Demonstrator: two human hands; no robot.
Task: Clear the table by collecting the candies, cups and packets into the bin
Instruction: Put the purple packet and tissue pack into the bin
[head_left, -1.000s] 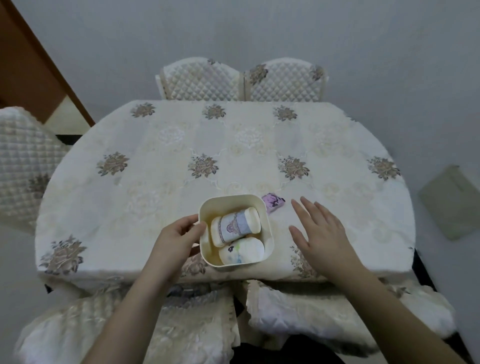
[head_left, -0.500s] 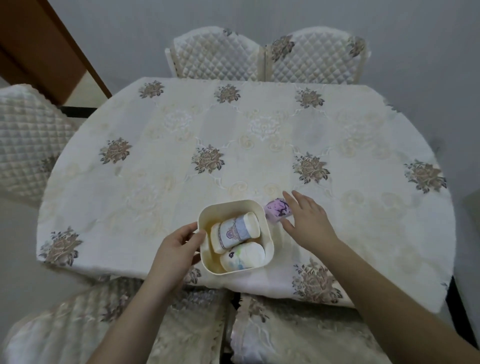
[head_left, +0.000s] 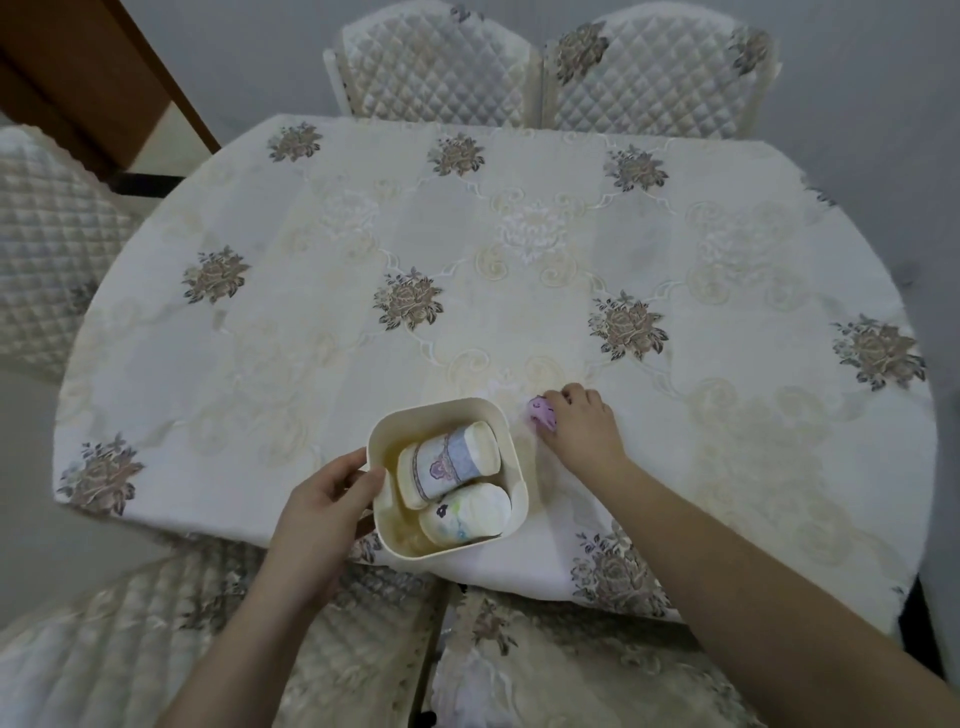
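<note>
Candy (head_left: 540, 414) first: it's a small purple wrapped piece with some dark print on the wrapper, too small for me to read. It's sitting on the tablecloth (head_left: 519, 249) just beside the bin's far right corner, and my right hand (head_left: 582, 434) is on it with the fingers curled down around it, thumb side tucked against the wrapper.

Bin (head_left: 506, 447) is a cream plastic tub, squarish with rounded corners, near my edge of the table. Inside are two cups lying on their sides, touching each other: a patterned cup (head_left: 448, 463) with a bluish-purple band and a little crown-ish design, and closer to me a white cup (head_left: 467, 513) with faint colourful doodles.

My left hand (head_left: 322, 512) grips the bin's left wall, thumb hooked over the rim, fingers wrapped round the outside.

Quilted chairs (head_left: 545, 67) stand around the table.
</note>
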